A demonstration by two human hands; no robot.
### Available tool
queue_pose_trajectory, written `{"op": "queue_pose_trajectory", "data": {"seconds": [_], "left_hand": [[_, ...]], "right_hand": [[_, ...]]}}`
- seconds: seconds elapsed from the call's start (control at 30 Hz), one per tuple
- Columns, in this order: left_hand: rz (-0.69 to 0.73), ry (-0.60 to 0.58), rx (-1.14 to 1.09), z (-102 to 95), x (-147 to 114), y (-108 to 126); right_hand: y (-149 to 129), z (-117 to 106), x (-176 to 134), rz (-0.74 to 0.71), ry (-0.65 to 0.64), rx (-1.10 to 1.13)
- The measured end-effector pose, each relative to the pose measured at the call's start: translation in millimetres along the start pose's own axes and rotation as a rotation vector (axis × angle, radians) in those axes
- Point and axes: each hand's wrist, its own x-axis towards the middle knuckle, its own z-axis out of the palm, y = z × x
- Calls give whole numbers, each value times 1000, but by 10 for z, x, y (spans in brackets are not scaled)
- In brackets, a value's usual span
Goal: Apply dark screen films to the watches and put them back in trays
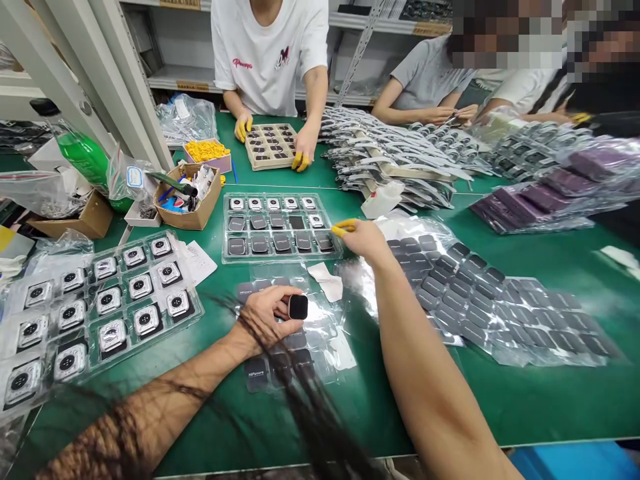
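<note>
My left hand (270, 310) holds a smartwatch case (299, 307) by its sides, its black screen tilted towards me. Beneath it lie clear sheets of dark square film pieces (257, 373). My right hand (363, 238), with yellow finger cots, reaches to the right edge of a clear plastic tray (283, 261). Its fingers are stretched out, and nothing shows in them. White-backed watch cases (255, 203) fill the tray's far row; dark square covers (259, 244) fill the near row. The middle row has dark squares and one white-backed case (315, 221) near my right fingers.
Another tray of watch cases (107, 301) lies left. Behind are a cardboard box of small parts (195, 217), yellow finger cots (206, 151) and a green bottle (83, 157). Film sheets (465, 287) and watch straps (395, 157) lie right. Co-workers sit opposite; one holds a divided box (271, 163).
</note>
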Motion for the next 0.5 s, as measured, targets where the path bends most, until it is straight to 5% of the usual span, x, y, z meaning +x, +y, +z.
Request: {"op": "queue_pose_trajectory", "data": {"seconds": [0.27, 0.4, 0.5], "left_hand": [[-120, 13, -137, -35, 29, 92], [-147, 33, -215, -39, 47, 128], [-160, 41, -226, -34, 49, 138]], "right_hand": [[-495, 205, -79, -125, -32, -156], [-361, 42, -584, -284, -150, -393], [-122, -144, -942, -272, -278, -472]]}}
